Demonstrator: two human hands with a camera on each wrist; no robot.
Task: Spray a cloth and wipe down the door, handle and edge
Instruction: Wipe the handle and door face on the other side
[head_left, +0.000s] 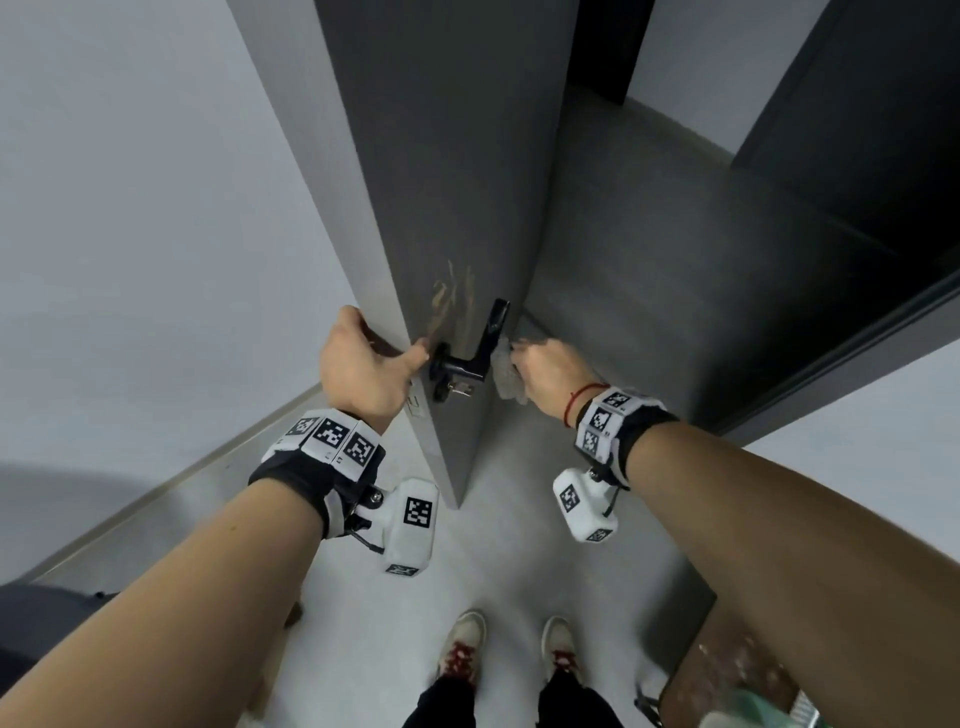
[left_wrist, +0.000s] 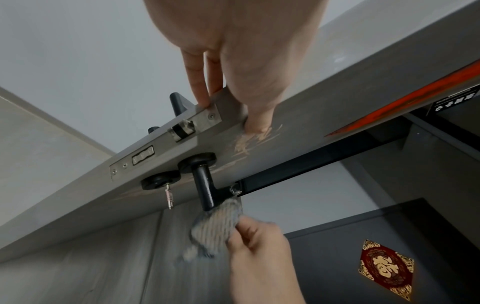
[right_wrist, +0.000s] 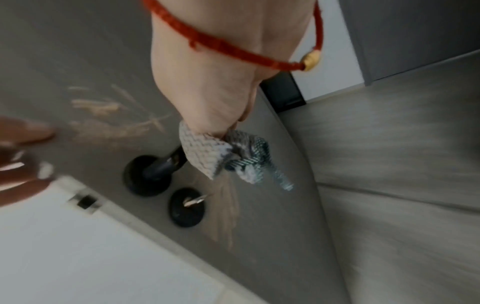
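A grey door (head_left: 457, 156) stands ajar, its edge (head_left: 415, 415) facing me. My left hand (head_left: 371, 358) grips that edge above the latch plate (left_wrist: 166, 142): the fingers (left_wrist: 200, 86) wrap the far side and the thumb (left_wrist: 257, 121) presses the near face. A black lever handle (head_left: 488, 338) sticks out of the near face, with a key (left_wrist: 170, 197) in the lock under it. My right hand (head_left: 540, 364) holds a bunched grey-white woven cloth (head_left: 506, 371) against the lever's end. The cloth (right_wrist: 207, 158) covers the lever tip.
Pale scratches (head_left: 452, 301) mark the door above the handle. A dark door frame (head_left: 831, 322) stands to the right and a white wall (head_left: 130, 208) to the left. My shoes (head_left: 467, 639) are on the pale floor. A brown surface (head_left: 727, 665) with something green is at bottom right.
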